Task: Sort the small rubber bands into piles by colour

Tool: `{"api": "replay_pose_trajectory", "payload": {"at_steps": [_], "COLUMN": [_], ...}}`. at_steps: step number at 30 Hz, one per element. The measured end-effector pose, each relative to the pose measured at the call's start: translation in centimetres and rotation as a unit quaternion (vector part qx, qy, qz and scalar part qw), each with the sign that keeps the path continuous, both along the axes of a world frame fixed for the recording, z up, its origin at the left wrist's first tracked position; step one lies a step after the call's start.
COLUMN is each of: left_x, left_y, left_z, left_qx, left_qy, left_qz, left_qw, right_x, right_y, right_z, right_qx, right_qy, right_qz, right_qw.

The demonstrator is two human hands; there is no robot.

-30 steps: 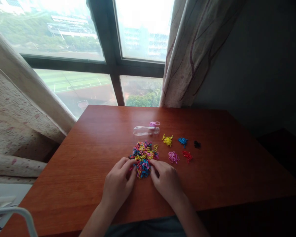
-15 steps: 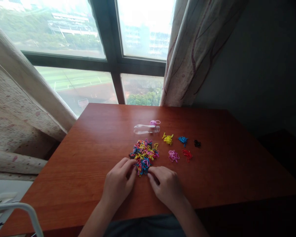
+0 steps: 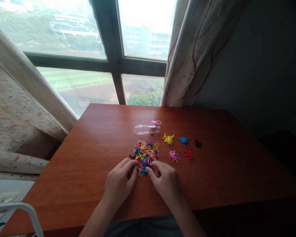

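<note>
multicoloured loops (image 3: pixel 146 152), heaped past counting, sit between the near and far edges of the table (image 3: pixel 71 184); likely light, springy, best pinched by one side. your left hand (image 3: pixel 119 179) and right hand (image 3: pixel 166 179) curl narrowly there; holding any, i can't tell. five single-colour clusters (image 3: pixel 174 156) lie towards the right edge; one bottle (image 3: pixel 144 129), one cap (image 3: pixel 153 123), farther off.
</note>
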State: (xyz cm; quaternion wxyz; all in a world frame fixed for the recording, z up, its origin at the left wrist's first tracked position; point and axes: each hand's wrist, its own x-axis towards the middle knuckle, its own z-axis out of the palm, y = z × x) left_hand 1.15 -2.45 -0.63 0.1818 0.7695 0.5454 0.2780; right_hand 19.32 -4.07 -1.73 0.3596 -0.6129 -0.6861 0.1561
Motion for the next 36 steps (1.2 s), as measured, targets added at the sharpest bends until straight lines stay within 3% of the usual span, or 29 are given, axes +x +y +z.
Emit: {"api": "replay_pose_trajectory", "payload": {"at_steps": [9, 22, 36], "left_x": [0.0, -0.1, -0.1], "left_y": [0.0, 0.0, -0.1], "left_z": [-0.2, -0.2, -0.5], "left_qx": [0.009, -0.002, -0.008], "left_qy": [-0.011, -0.026, -0.035], "left_qz": [0.0, 0.007, 0.015], "left_qw": [1.0, 1.0, 0.999], "right_x": [0.5, 0.7, 1.4], "right_y": [-0.6, -1.0, -1.9], "right_z": [-0.7, -0.9, -0.2], "right_qx": [-0.004, -0.01, -0.01], "right_qy": [-0.024, -0.014, 0.111], "right_qz": [0.051, 0.047, 0.011], "right_qw": [0.998, 0.999, 0.994]}}
